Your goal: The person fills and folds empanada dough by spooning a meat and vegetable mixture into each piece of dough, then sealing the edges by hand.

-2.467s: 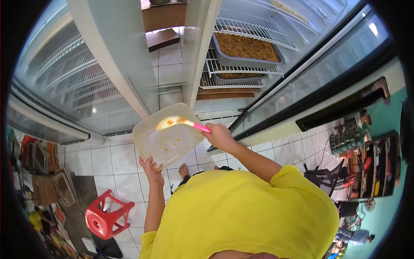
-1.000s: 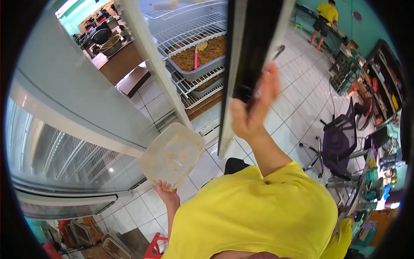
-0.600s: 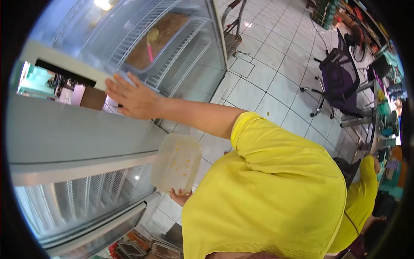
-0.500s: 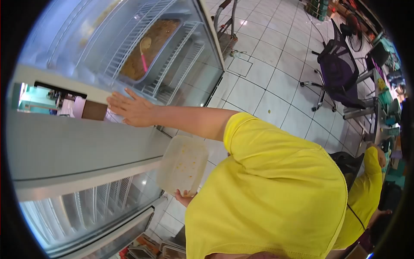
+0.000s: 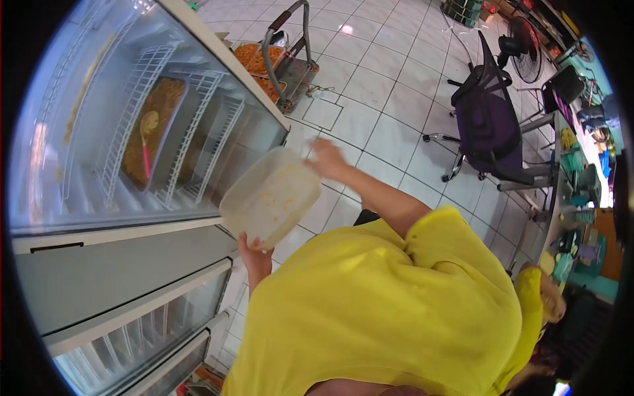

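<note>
My left hand [image 5: 254, 254] grips the near rim of a translucent plastic container [image 5: 267, 201], with its fingers over the edge. Small orange bits lie in the container, which is tilted. My right hand [image 5: 325, 160] is beside the far end of the container; motion blur hides its fingers and whether they touch the rim. To the left, a tray [image 5: 173, 135] of brownish food sits among white wire racks in a glass-fronted fridge [image 5: 257, 99]. A ladle with a pink handle [image 5: 146, 158] rests on the food.
A trolley [image 5: 300, 82] with trays of orange food [image 5: 254, 59] stands beyond the fridge. On the tiled floor are a wheeled purple chair [image 5: 485, 125] and a fan [image 5: 525, 49]. A cluttered worktable [image 5: 551, 191] runs along the right. Part of another yellow sleeve [image 5: 527, 297] shows there.
My right hand has left the fridge frame and come back beside the container. My left hand and the container have shifted slightly left and up. The view has turned, showing more of the trolley.
</note>
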Demonstrator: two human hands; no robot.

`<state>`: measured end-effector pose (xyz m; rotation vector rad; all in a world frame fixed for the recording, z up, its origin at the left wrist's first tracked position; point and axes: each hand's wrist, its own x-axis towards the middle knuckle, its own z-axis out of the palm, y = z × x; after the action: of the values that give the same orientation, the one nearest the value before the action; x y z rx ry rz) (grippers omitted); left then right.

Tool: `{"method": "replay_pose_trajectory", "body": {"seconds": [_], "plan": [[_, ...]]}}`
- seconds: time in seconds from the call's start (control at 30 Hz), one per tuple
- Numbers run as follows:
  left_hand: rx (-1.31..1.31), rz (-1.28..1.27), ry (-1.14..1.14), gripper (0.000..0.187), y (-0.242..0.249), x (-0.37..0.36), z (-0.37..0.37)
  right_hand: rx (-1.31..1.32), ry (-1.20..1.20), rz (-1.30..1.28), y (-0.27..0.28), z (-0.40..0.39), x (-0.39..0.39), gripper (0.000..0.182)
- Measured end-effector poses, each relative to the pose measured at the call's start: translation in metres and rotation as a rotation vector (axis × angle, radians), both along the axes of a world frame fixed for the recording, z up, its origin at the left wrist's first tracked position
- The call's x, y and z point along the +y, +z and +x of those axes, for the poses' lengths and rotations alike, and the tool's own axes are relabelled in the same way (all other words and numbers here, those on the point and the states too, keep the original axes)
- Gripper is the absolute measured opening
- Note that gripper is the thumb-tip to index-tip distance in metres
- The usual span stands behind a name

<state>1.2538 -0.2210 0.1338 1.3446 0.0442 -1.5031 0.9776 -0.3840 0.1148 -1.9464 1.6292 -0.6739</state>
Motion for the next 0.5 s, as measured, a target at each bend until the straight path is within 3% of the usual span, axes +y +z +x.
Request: {"method": "replay_pose_trajectory", "body": {"seconds": [0.1,0.13,0.17,0.23,0.37,0.43,0.5], "plan": [[-0.072,0.057,-0.105,0.055,0.012,-0.07,-0.077,-0.469,-0.318,0.44,-0.036,-0.118,-0.002,0.056],[-0.07,0.026,-0.173,0.056,0.006,-0.091,-0.094,-0.658,-0.307,0.69,0.006,-0.149,0.004,0.046],[-0.061,-0.012,-0.24,0.056,-0.002,-0.111,-0.11,-0.657,-0.311,0.699,0.013,-0.17,0.006,0.046],[-0.069,-0.052,-0.309,0.056,0.003,-0.149,-0.15,-0.993,-0.413,0.783,0.025,-0.211,-0.001,0.036],[-0.143,-0.113,-0.449,0.059,0.038,-0.2,-0.227,-1.009,-0.508,0.645,0.052,-0.264,-0.024,0.027],[-0.155,-0.126,-0.51,0.061,0.037,-0.222,-0.245,-0.869,-0.534,0.583,0.045,-0.285,-0.042,0.021],[-0.282,-0.231,-0.777,0.07,0.033,-0.25,-0.257,-0.862,-0.544,0.558,0.024,-0.302,-0.063,0.018]]}}
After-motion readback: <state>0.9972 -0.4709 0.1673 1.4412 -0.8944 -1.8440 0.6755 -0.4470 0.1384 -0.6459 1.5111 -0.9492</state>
